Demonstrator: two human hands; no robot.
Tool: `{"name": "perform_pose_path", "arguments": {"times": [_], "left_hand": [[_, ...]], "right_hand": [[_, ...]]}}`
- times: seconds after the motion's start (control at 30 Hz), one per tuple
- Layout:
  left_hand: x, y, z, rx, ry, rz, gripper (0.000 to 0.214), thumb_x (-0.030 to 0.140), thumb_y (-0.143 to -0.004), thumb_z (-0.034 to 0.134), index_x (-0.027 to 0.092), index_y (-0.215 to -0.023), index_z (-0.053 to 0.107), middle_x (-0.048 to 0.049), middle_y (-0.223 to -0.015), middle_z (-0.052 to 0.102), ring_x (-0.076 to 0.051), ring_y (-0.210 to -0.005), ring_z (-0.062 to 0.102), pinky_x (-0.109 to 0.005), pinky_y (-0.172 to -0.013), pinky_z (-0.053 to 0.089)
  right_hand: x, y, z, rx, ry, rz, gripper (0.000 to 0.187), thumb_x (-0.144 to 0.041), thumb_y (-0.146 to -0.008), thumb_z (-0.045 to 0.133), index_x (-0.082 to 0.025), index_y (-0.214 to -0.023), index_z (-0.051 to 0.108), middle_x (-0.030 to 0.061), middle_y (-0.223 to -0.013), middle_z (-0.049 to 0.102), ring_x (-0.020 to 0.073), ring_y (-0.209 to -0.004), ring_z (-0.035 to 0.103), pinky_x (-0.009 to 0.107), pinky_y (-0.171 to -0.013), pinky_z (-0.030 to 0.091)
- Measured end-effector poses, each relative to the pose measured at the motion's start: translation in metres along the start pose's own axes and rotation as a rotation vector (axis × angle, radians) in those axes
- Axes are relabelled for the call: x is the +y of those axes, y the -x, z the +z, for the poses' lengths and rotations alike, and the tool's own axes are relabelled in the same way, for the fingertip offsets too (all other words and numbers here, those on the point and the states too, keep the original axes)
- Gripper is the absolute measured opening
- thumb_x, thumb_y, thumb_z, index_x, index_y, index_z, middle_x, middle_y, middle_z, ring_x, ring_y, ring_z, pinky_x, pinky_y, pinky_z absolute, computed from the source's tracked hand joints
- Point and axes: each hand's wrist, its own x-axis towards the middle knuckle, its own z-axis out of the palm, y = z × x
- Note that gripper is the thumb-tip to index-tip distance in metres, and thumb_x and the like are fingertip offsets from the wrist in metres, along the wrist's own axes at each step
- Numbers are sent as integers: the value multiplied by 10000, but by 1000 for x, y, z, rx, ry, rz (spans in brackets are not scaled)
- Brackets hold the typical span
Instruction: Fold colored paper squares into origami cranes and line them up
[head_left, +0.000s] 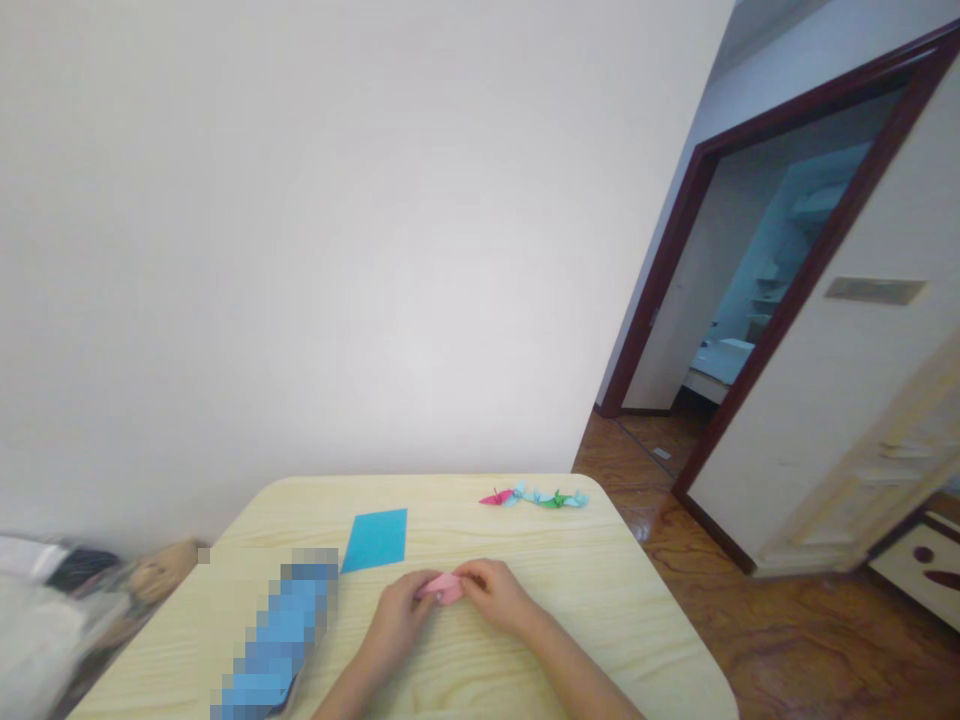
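Observation:
A small piece of folded pink paper (448,588) is held between both hands just above the table's front half. My left hand (403,606) pinches its left end, with the thumb lying along the near side. On the other end, the fingers of my right hand (495,592) are closed in a pinch. The exact folds are too small to make out. Beyond my left hand lies a flat sheet of blue paper (376,540). Several folded paper cranes (556,499) in red, green and light blue stand in a row near the table's far right edge.
The pale wooden table (600,600) has rounded corners and meets a white wall. A blurred-out blue object (277,640) lies at the left, beside my left forearm. Fabric items (45,590) are heaped left of the table. A doorway stands at right.

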Motion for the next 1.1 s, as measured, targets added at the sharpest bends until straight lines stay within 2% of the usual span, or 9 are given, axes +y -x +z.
{"name": "perform_pose_path", "arguments": {"times": [0.13,0.27,0.33,0.43,0.53,0.6,0.73,0.87,1.1], "left_hand": [[-1,-5,8,8,10,-29,335,202,-780,469,150,-1091,580,-30,-735,709,-168,-646,652,-262,-602,498],[3,-1,5,56,-56,17,309,244,-803,481,159,-1073,603,-113,-1034,660,-228,-955,601,-366,-838,445],[7,3,3,44,-94,66,264,253,-819,479,217,-1024,640,-91,-1058,650,-231,-1008,568,-379,-879,410],[13,8,3,-15,-140,123,235,229,-821,493,302,-952,673,-30,-1019,677,-208,-966,585,-354,-846,417],[17,10,5,-48,-192,127,254,195,-820,492,305,-967,667,-21,-1011,687,-211,-949,588,-366,-832,404],[19,9,4,-60,-224,123,241,190,-818,495,294,-946,671,-18,-987,691,-208,-937,584,-361,-822,394],[22,3,3,-69,-273,111,188,205,-821,502,262,-869,674,-17,-913,689,-199,-898,575,-336,-789,380],[23,-2,3,-68,-299,90,173,219,-830,490,239,-820,662,-26,-892,675,-194,-890,565,-323,-788,370],[25,-5,2,-46,-310,62,171,191,-832,475,230,-804,639,-17,-880,668,-195,-902,560,-324,-793,360]], "right_hand": [[3,-3,3,-12,23,105,196,-140,-785,485,-176,-848,667,9,-724,685,132,-626,593,192,-530,404],[5,-7,5,0,82,182,212,-117,-750,501,-151,-926,615,8,-666,661,127,-573,575,183,-488,373],[4,-7,4,3,122,183,230,-118,-732,520,-165,-946,590,-3,-655,646,132,-577,570,189,-499,372],[-1,-7,2,20,200,147,164,-136,-730,539,-184,-874,600,22,-746,636,163,-698,575,231,-604,400],[-5,-4,0,57,271,95,122,-159,-740,561,-174,-850,613,74,-897,597,207,-881,530,287,-749,391],[-5,0,-2,67,303,57,113,-186,-755,576,-171,-859,619,81,-935,571,215,-923,501,304,-794,371],[-1,9,-6,4,327,-48,100,-218,-817,549,-201,-862,637,38,-864,583,183,-870,510,279,-777,364],[3,11,-13,-56,331,-134,135,-271,-817,579,-241,-937,633,12,-909,604,163,-898,514,260,-786,349],[5,0,-16,-99,351,-161,95,-313,-816,590,-245,-846,649,-8,-859,621,151,-873,537,265,-778,320]]}}
